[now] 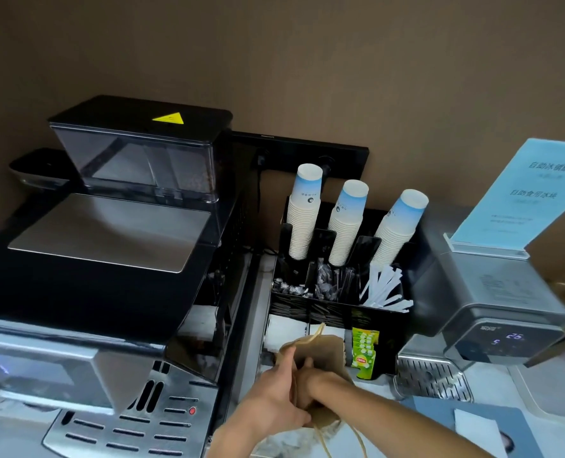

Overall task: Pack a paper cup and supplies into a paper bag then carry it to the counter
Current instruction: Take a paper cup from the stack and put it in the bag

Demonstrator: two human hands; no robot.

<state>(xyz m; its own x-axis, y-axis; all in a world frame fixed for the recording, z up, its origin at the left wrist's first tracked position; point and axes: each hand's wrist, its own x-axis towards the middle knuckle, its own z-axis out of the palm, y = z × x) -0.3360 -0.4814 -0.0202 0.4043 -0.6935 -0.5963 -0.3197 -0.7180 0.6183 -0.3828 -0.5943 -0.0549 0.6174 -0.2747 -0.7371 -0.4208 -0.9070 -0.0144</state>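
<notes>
- A coffee machine (102, 259) fills the 9 o'clock side.
- An organiser (340, 302) stands at centre, just right of it.
- Three cup stacks (343, 223) stand in the organiser's rear slots, toward 12 o'clock.
- Straws (385, 289) lie in its right middle bin.
- Tea bags (365, 353) stand at its front right.
- A paper bag (320, 355), at 6 o'clock, is held by the left hand (274, 401) and right hand (320, 381).
- A dispenser (492, 302) sits at 3 o'clock.

my bag (327, 355) is brown; cups (307, 193) white fading to blue; tea boxes (364, 355) green; machine (76, 285) black and silver; sign (525, 193) pale blue.
</notes>
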